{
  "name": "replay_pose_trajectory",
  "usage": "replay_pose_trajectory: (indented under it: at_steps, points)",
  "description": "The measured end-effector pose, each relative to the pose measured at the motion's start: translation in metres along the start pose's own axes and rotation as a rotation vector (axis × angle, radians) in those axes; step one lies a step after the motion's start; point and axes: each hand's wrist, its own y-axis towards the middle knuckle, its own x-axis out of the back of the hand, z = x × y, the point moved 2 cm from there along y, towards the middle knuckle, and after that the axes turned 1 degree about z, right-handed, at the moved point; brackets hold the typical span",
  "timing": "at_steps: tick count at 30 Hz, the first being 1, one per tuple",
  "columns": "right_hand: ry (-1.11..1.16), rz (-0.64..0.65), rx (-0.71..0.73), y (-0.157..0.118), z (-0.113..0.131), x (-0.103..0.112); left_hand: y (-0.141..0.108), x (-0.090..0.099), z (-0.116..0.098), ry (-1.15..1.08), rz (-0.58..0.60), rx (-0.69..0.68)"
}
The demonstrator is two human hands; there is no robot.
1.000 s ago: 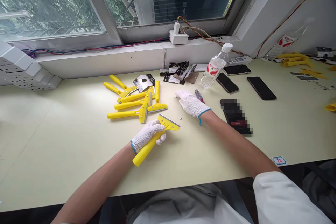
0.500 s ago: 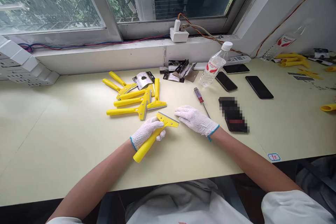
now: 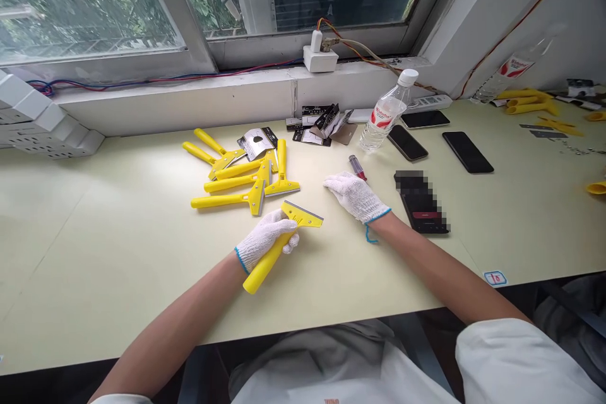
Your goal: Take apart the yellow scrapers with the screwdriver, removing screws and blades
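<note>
The scraper [image 3: 277, 254] is being gripped by left fingers [image 3: 290, 244], wisely behind its blade [image 3: 304, 211] (right fingers' state, at two o'clock, can't be told).

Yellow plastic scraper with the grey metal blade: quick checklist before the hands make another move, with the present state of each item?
1. White-gloved left hand gripping the yellow plastic scraper: ok.
2. Left fingers off the grey metal blade: ok, they wrap the handle near the head.
3. White-gloved right hand holding a small part: cannot tell, its fingertips hide whatever may be under them.
4. Clear-handled screwdriver with a red collar, whole length in sight: not ok, the right hand hides its shaft.
5. Right glove cuff free of loose ends: not ok, a blue thread dangles from it.
6. Clear plastic bottle capped: ok.
</note>
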Motion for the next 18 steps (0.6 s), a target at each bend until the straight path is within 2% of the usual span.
replay_pose_trajectory:
  at_steps: [6, 11, 15, 16, 18]
  points:
    - [-0.037, -0.045, -0.229, 0.010, -0.018, 0.028, -0.003, 0.003, 0.001, 0.079, 0.063, -0.039]
    - [-0.051, -0.073, -0.473, 0.016, -0.039, 0.037, -0.004, 0.006, 0.004, 0.105, -0.009, 0.007]
    - [0.074, -0.006, -0.650, 0.017, -0.050, 0.036, -0.003, 0.007, 0.006, 0.085, -0.027, -0.010]
    - [0.097, 0.013, -0.660, 0.017, -0.050, 0.039, -0.003, 0.006, 0.006, 0.099, -0.022, -0.019]
    - [0.280, -0.021, -0.619, 0.015, -0.048, 0.051, -0.003, 0.006, 0.005, 0.137, -0.014, -0.035]
